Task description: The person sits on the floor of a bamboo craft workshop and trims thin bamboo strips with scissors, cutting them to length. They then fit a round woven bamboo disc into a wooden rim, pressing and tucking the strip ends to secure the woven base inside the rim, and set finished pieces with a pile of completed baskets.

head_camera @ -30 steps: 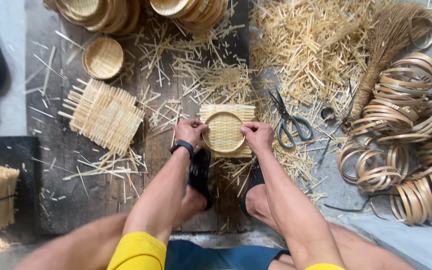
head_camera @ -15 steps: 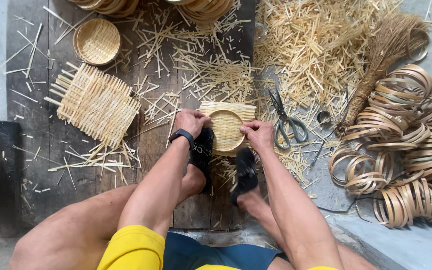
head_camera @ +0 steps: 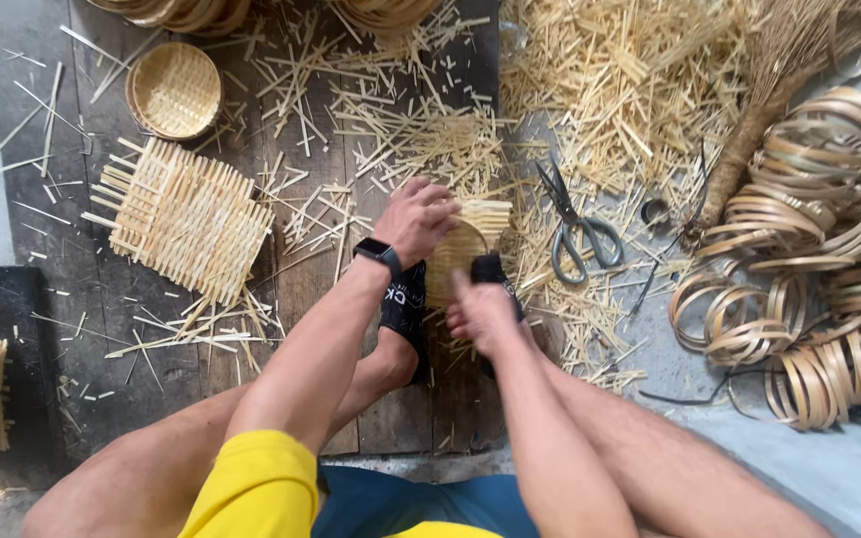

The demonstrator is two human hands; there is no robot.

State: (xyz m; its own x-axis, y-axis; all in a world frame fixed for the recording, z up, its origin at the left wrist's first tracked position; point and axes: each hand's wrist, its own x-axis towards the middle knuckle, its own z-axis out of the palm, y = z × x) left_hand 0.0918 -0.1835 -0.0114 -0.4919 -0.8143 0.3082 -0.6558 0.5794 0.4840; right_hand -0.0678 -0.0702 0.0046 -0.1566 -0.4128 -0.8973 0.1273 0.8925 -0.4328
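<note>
Between your feet, your left hand [head_camera: 419, 217] clamps the far edge of the half-formed woven mat [head_camera: 465, 244] with its hoop; your right hand [head_camera: 480, 314] grips its near edge. One round basket [head_camera: 174, 90] sits finished far left; many hoops [head_camera: 809, 249] wait right.

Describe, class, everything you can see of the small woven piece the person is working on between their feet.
The small woven piece is a pale, straw-coloured mat of flat bamboo-like strips, with loose strip ends jutting at its top edge. A round hoop appears to lie on it, though it is mostly hidden. It lies on the dark wooden boards, pinned between black sandals. The left hand presses its upper left edge; the right hand is at its lower edge. Cut scraps surround it.
</note>
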